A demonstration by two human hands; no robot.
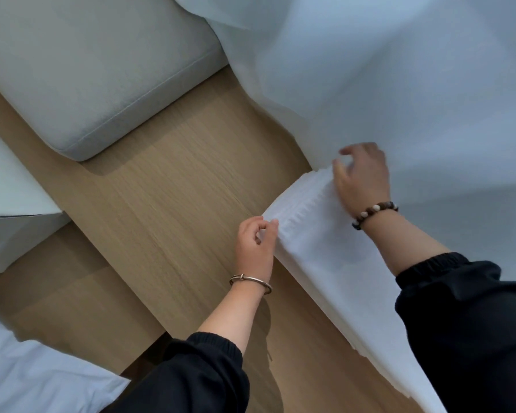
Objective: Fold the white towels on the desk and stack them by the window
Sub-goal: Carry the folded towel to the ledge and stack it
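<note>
Clearly, the curled fingers point(262, 232) of the left hand point(255, 248) pinch the left edge of the folded white towels point(319, 236). The right hand point(365, 183), blurred, lies with loosely bent fingers on their far end. The stack rests on the wooden desk point(176, 180), against the curtain point(399, 73) on the right.

The towel stack point(316, 234) lies on the bench point(176, 189) at right, against the curtain point(399, 70); a cushion point(87, 70) sits far left, seemingly on the same bench.
</note>
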